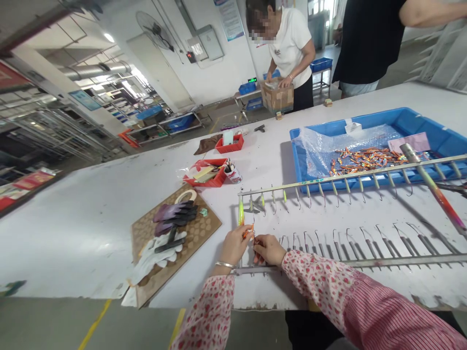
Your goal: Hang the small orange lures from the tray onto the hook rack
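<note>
My left hand (234, 246) is closed in a pinch on a small orange fishing lure (247, 234), at the left end of a metal rack (365, 263). Close beside it my right hand (270, 250) has its fingers pressed together; what they grip is hidden. Along the upper rail of the rack hang several small lure bodies (285, 196) with hooks, some yellow-green, others pale. Grey lure bodies with hooks (336, 249) line the lower rail, pointing up. A yellow-green bar (241, 213) joins the rails just beyond my left hand.
A blue tray (299, 167) holds bubble wrap and many orange lures (365, 160). To the left, gloves (160, 253) and a tape roll (186, 196) lie on a brown board (204, 228). Red bins (211, 181) stand behind. Across the table, a person handles a cardboard box (278, 99).
</note>
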`<state>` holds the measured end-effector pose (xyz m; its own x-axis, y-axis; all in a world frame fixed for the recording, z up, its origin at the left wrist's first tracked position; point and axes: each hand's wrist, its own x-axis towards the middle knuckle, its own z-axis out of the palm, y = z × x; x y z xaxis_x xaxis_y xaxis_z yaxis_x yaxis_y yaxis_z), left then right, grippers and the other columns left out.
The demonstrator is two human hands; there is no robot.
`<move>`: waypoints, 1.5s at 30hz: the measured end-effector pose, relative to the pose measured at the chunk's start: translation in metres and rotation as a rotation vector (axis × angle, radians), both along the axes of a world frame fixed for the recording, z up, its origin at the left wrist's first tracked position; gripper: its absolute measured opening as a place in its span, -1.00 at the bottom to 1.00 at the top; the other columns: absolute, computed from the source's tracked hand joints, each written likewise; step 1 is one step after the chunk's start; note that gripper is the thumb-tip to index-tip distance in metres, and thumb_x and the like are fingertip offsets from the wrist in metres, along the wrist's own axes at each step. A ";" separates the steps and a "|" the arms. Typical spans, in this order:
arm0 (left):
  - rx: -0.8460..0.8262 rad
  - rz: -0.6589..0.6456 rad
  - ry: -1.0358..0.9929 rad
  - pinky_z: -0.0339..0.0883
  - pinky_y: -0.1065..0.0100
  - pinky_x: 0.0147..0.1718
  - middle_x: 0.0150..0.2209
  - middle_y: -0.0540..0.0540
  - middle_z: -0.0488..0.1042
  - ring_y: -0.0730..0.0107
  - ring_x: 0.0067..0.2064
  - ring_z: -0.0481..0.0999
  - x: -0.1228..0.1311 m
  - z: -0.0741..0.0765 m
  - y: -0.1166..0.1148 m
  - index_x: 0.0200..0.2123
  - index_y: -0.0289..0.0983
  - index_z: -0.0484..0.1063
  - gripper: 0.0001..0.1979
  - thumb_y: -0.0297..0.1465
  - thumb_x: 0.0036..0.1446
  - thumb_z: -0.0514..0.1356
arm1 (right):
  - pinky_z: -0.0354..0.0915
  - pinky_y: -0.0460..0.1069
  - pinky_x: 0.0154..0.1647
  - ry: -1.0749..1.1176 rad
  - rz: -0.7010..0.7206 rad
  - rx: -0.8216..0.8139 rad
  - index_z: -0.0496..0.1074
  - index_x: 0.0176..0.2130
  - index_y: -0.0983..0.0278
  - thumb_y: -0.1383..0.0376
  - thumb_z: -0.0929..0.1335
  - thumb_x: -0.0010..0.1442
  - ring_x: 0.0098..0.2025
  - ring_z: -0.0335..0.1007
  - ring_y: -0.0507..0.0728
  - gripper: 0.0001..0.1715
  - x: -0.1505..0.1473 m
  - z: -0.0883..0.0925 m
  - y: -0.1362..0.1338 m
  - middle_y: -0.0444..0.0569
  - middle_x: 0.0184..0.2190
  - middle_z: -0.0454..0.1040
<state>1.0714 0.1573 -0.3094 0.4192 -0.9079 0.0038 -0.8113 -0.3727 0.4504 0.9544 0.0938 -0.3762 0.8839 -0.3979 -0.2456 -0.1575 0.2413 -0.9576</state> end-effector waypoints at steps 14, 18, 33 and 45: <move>-0.197 0.005 0.543 0.25 0.41 -0.33 -0.43 0.01 0.38 0.41 -0.35 0.35 -0.040 0.000 0.006 -0.42 -0.31 0.35 -0.80 -0.59 -0.22 0.11 | 0.20 -0.07 -0.30 -0.380 0.056 -0.841 0.43 -0.38 0.26 0.28 0.31 0.13 -0.36 0.30 0.06 -0.88 -0.031 0.066 -0.031 -0.05 -0.43 0.39; -0.236 0.023 0.783 0.22 0.46 -0.40 -0.47 0.04 0.36 0.50 -0.42 0.30 -0.051 -0.008 0.013 -0.41 -0.33 0.38 -0.79 -0.50 -0.24 0.26 | 0.22 -0.06 -0.34 -0.326 0.026 -0.727 0.39 -0.40 0.28 0.18 0.25 0.16 -0.40 0.31 0.06 -0.75 -0.040 0.065 -0.030 -0.04 -0.46 0.40; -0.229 0.020 -0.066 0.32 0.32 -0.29 -0.32 -0.12 0.48 0.31 -0.27 0.45 -0.068 -0.015 0.009 -0.31 -0.23 0.46 -0.84 -0.36 0.06 0.11 | 0.24 -0.06 -0.55 0.069 0.096 -0.528 0.31 -0.53 0.26 -0.03 0.22 0.08 -0.55 0.30 0.08 -0.56 -0.040 0.022 -0.067 -0.05 -0.60 0.39; -0.251 0.149 0.063 0.29 0.32 -0.20 -0.24 -0.08 0.49 0.36 -0.23 0.46 -0.025 -0.030 -0.010 -0.20 -0.25 0.42 -0.80 -0.41 0.13 0.05 | 0.24 -0.19 -0.62 0.077 -0.036 -0.687 0.31 -0.04 0.24 0.38 0.24 0.10 -0.52 0.38 -0.03 -0.62 0.015 0.049 -0.117 -0.03 -0.30 0.46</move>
<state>1.0461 0.1470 -0.3391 0.5547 -0.8099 0.1905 -0.7233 -0.3563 0.5916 0.9697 -0.0237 -0.3272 0.8574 -0.5145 0.0112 -0.2342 -0.4095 -0.8817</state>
